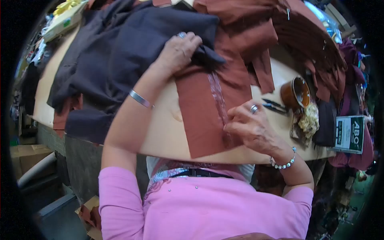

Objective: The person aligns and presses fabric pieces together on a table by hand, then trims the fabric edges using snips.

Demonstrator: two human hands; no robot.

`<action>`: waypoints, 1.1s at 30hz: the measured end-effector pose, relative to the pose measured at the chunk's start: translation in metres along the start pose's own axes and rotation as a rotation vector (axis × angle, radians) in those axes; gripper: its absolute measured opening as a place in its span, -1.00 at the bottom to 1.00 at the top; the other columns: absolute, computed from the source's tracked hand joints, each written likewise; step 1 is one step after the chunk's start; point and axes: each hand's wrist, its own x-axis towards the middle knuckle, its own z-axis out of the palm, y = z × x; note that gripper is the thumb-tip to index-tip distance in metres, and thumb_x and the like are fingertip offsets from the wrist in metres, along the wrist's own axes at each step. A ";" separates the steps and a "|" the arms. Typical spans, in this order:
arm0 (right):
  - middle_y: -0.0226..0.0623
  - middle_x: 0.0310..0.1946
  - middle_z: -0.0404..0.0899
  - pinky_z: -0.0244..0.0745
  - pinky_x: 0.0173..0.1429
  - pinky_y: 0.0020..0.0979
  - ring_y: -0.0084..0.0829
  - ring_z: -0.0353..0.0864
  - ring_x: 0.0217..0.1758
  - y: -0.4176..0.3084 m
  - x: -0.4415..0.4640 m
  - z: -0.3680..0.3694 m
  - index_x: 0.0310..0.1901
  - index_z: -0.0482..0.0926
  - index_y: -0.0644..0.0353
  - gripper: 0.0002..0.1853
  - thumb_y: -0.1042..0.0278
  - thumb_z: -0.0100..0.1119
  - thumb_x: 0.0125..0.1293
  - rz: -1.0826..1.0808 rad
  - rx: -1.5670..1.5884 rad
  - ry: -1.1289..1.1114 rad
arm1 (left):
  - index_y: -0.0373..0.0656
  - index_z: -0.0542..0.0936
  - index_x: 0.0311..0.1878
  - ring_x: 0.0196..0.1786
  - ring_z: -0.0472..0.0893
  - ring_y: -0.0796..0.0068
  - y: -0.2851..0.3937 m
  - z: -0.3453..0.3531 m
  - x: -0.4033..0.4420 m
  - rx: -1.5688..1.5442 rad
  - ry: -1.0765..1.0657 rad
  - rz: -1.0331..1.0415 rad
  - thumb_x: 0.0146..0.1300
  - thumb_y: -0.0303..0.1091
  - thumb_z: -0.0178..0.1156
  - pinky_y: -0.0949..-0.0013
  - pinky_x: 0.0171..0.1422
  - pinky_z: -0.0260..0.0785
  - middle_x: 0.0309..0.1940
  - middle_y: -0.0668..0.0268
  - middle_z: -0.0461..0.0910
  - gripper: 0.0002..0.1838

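Observation:
A rust-brown cloth piece [200, 116] lies on the pale table [168, 132], with a shiny, wrinkled clear strip [217, 96] running down it. My right hand [250, 126] is at the strip's lower end, fingers pinched together; what lies between the fingertips is too small to make out. Up and to the left, my left hand [179, 52] rests on dark navy cloth [140, 44], its fingers curled at the cloth's edge over the top of the brown piece. Whether it grips the cloth is hidden.
Right of my right hand lie black-handled snips [274, 106], a brown glass cup [295, 93] and a pale crumpled bundle [309, 120]. More brown cloth [308, 36] is heaped at the back right. A green-and-white ABC box [349, 134] stands at the right edge.

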 end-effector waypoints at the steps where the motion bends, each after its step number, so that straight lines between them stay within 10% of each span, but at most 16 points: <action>1: -0.35 -0.17 0.50 0.22 0.10 -0.24 -0.34 0.45 -0.07 0.011 0.008 0.000 -0.21 0.61 0.00 -0.68 0.48 0.23 -0.10 0.007 0.008 0.113 | -0.13 0.44 -0.11 -0.09 0.49 0.10 0.006 0.003 -0.002 -0.024 -0.006 -0.023 -0.13 -0.60 0.12 0.18 0.01 0.37 -0.19 0.17 0.45 -0.59; 7: 0.01 -0.07 0.50 0.34 0.12 -0.19 -0.01 0.47 -0.03 0.064 0.103 -0.041 0.15 0.37 0.15 -0.52 0.47 0.10 0.14 0.152 0.028 0.417 | -0.17 0.45 -0.11 -0.12 0.47 0.10 0.041 -0.008 -0.003 -0.189 0.033 -0.036 -0.13 -0.61 0.10 0.19 -0.03 0.36 -0.22 0.15 0.42 -0.60; 16: 0.22 0.12 0.37 0.20 0.31 -0.15 0.13 0.31 0.25 0.118 0.239 0.015 0.42 -0.15 0.00 -0.10 0.19 0.23 0.16 0.543 0.054 0.103 | -0.18 0.48 -0.14 -0.16 0.49 0.17 0.041 0.000 -0.005 -0.135 0.111 0.122 0.04 -0.47 0.03 0.22 -0.05 0.38 -0.23 0.16 0.44 -0.74; 20: 0.33 -0.22 0.50 0.35 0.07 -0.04 0.20 0.50 -0.05 0.093 0.255 0.021 0.42 -0.19 -0.03 -0.04 0.59 0.02 -0.05 0.401 -0.074 0.077 | -0.18 0.46 -0.09 -0.12 0.48 0.18 0.036 0.017 0.002 -0.255 0.516 0.304 0.11 -0.49 -0.04 0.21 0.02 0.33 -0.14 0.15 0.44 -0.73; 23: 0.30 -0.24 0.52 0.36 0.07 -0.04 0.23 0.49 -0.09 0.101 0.251 -0.008 0.41 -0.15 0.04 -0.07 0.58 0.02 -0.04 0.425 -0.089 0.255 | -0.19 0.45 -0.09 -0.10 0.48 0.17 0.037 -0.004 -0.004 -0.155 0.187 0.195 0.13 -0.49 -0.05 0.19 0.04 0.32 -0.16 0.14 0.43 -0.74; 28: 0.02 0.31 0.20 0.39 0.19 -0.20 0.01 0.38 0.22 0.141 0.190 -0.086 0.40 -0.06 -0.03 -0.14 0.65 -0.03 0.03 0.263 -0.261 0.772 | -0.13 0.48 -0.05 0.01 0.50 0.04 0.027 0.001 0.033 -0.188 0.320 0.223 0.06 -0.62 0.01 0.16 0.05 0.37 -0.03 0.07 0.47 -0.65; 29: 0.00 0.30 0.21 0.40 0.14 -0.16 0.02 0.40 0.21 0.120 0.176 -0.111 0.40 -0.09 -0.07 -0.15 0.64 -0.04 0.06 0.719 -0.318 0.615 | -0.12 0.51 -0.04 0.08 0.49 0.04 0.033 -0.025 0.044 -0.269 0.230 0.173 0.00 -0.62 0.02 0.17 0.13 0.35 0.05 0.10 0.49 -0.60; 33: 0.28 0.24 0.18 0.35 0.17 0.00 0.19 0.42 0.12 0.087 0.105 -0.147 0.40 -0.12 0.00 -0.21 0.49 -0.02 0.14 0.318 -0.573 0.941 | -0.11 0.57 -0.09 0.09 0.49 0.15 0.055 -0.099 0.072 -0.251 -0.002 0.393 -0.09 -0.59 0.09 0.20 0.17 0.32 -0.03 0.17 0.55 -0.59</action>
